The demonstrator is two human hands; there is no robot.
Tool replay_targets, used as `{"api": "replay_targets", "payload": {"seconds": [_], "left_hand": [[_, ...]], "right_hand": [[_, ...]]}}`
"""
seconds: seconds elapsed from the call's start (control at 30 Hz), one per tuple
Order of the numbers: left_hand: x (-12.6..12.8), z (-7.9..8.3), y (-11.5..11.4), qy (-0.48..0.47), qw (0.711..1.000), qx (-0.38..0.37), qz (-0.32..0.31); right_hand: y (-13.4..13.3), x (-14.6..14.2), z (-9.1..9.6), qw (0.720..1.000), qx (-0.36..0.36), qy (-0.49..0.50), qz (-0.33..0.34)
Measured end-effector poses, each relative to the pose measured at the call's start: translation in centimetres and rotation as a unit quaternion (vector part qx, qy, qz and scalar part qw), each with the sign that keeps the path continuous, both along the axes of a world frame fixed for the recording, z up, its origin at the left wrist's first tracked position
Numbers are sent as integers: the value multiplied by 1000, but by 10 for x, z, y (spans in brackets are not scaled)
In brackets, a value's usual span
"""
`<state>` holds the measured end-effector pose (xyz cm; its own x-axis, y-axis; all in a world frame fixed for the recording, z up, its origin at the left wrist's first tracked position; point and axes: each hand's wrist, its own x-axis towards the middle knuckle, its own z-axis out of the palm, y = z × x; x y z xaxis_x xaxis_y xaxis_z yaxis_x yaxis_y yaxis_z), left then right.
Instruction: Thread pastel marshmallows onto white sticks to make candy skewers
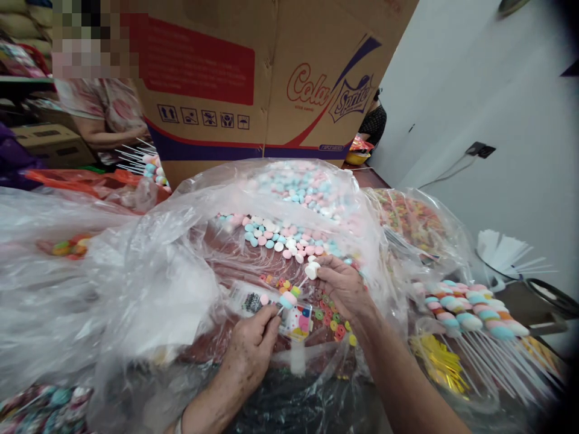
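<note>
My left hand (pixel 251 343) is closed round a thin white stick that carries a few threaded sweets: a blue, white and pink marshmallow (pixel 288 299) and a small yellow-green ring above it. Between thumb and fingers, my right hand (pixel 346 286) pinches a white marshmallow (pixel 312 269) at the stick's upper end; whether the tip has pierced it I cannot tell. Behind my hands, pink, blue and white marshmallows (pixel 298 187) spill from a large clear plastic bag. Small coloured gummy rings (pixel 332 316) lie on the plastic beside my right wrist. A printed packet (pixel 296 322) lies under my hands.
A tall cardboard box (pixel 203 135) stands behind the bag. Filled marshmallow skewers (pixel 474 304) lie at right, near gold ties (pixel 438 361) and bare white sticks (pixel 502 253). A bag of gummies (pixel 411 223) sits behind them. Another person (pixel 104 111) is at far left.
</note>
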<state>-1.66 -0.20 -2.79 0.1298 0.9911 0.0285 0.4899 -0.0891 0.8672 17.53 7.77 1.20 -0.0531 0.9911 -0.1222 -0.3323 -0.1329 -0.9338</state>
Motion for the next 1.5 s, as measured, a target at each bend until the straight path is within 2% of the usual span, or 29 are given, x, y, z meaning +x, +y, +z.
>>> {"api": "replay_targets", "payload": {"seconds": [0.57,0.87,0.97,1.17,1.5], "left_hand": [[-1,-1,1,2,1000,-13,2],[-2,-2,0,-9,1000,4,-1],[-2,-3,0,-3,1000,-8,-4],[-1,-4,0,-8,1000,-4,0],[-1,0,1,-6,1000,-22,6]], "right_hand": [[-2,-2,5,998,28,-49,8],[-4,0,2,990,59,-126,32],[-6,0,-7,980,85,-181,19],[-14,-3,-17,933,157,-323,2],[-31,-21,-27,960,139,-243,6]]}}
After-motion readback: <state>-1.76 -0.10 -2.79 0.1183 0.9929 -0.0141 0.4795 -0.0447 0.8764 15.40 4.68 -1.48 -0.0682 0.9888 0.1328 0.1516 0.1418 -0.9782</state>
